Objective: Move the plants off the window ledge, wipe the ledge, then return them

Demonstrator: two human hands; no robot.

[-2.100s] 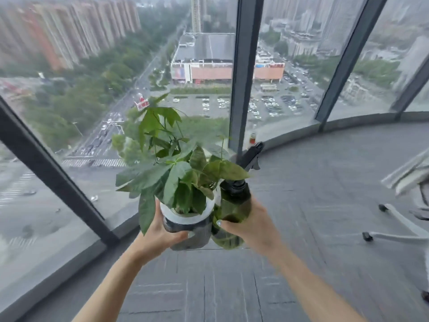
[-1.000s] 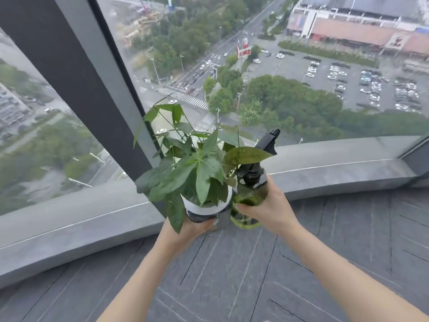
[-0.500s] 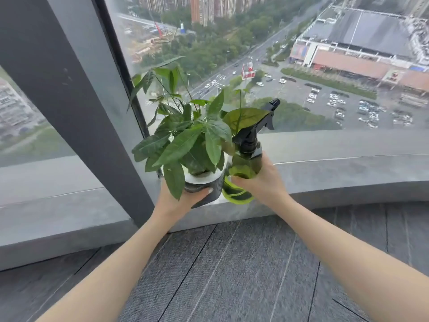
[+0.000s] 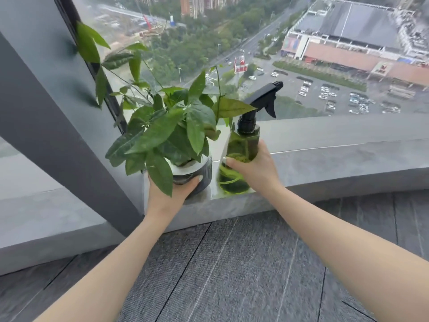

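Observation:
A leafy green plant (image 4: 171, 126) grows in a dark ribbed pot (image 4: 204, 173) with a white rim. My left hand (image 4: 167, 196) grips the pot from below and in front, and the pot's base rests at the front edge of the grey window ledge (image 4: 336, 159). Just right of it stands a green translucent spray bottle (image 4: 241, 156) with a black trigger head, held by my right hand (image 4: 257, 168) around its body. The bottle's base touches or nearly touches the ledge.
A thick dark window mullion (image 4: 53, 140) slants down to the ledge just left of the pot. Glass rises behind the ledge, with a city far below. Grey plank flooring (image 4: 232, 275) lies under my arms.
I turned from the open floor toward the window and carried the plant and the bottle forward and down onto the ledge; both hands keep their hold.

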